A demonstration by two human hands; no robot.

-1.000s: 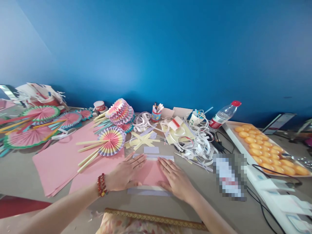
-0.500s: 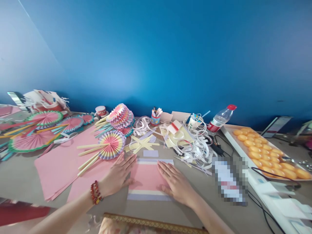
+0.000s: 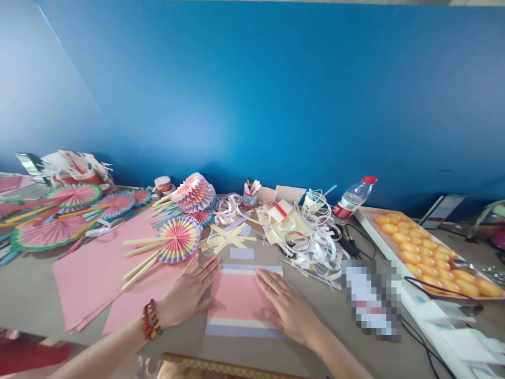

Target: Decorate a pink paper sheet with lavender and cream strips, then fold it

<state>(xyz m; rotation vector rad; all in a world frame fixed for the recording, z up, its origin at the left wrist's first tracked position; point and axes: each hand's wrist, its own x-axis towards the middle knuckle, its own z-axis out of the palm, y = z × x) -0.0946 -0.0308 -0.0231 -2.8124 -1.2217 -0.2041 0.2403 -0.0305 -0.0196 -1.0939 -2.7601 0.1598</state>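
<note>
Slid leftward since earlier, left hand [image 3: 188, 299] now at left edge of pink rectangular paper sheet with lilac bands [image 3: 238, 297], right hand [image 3: 287, 307] at right edge; grips apart, flat, seemingly pinning it smooth on near grey worktop [image 3: 31, 295].

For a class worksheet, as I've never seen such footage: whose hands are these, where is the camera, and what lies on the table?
No machine: a person's two bare hands, filmed by a camera worn on their head, looking forward and down. The left hand and the right hand lie flat and open on a pink rectangular paper sheet with cream and lilac bands; nothing is gripped. Nearby lie a rainbow pleated paper fan, curled white paper strips and a clear red-capped plastic bottle.
</note>
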